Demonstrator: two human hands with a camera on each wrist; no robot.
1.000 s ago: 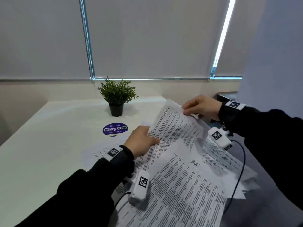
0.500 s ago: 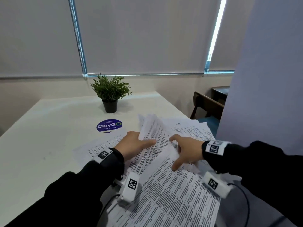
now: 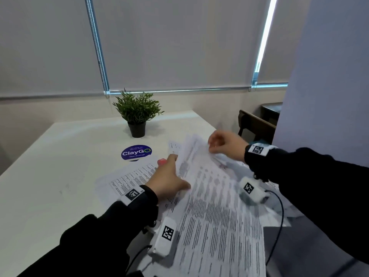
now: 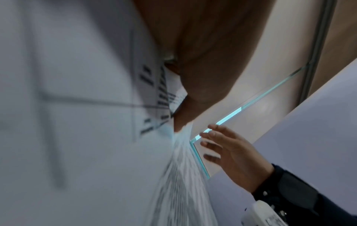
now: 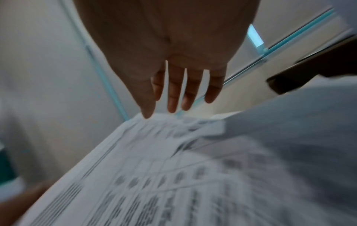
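A loose stack of printed sheets lies fanned across the right half of the white table. My left hand is at the stack's left edge. Its thumb lies on the top sheet, and in the left wrist view the paper runs in between thumb and palm. My right hand hovers at the far edge of the sheets. Its fingers are straight and hold nothing, with the thumb tip just touching the paper. A small red thing shows by my left fingertips; what it is stays unclear.
A potted plant and a round blue ClayGo sticker sit beyond the papers. More sheets lie flat left of my left hand. A dark chair and a pale wall stand right of the table's edge, which the papers overhang.
My right hand held the sheets' far edge up, then pressed down mid-sheet, and has now moved back to the far edge with straight fingers. My left hand stayed at the left edge.
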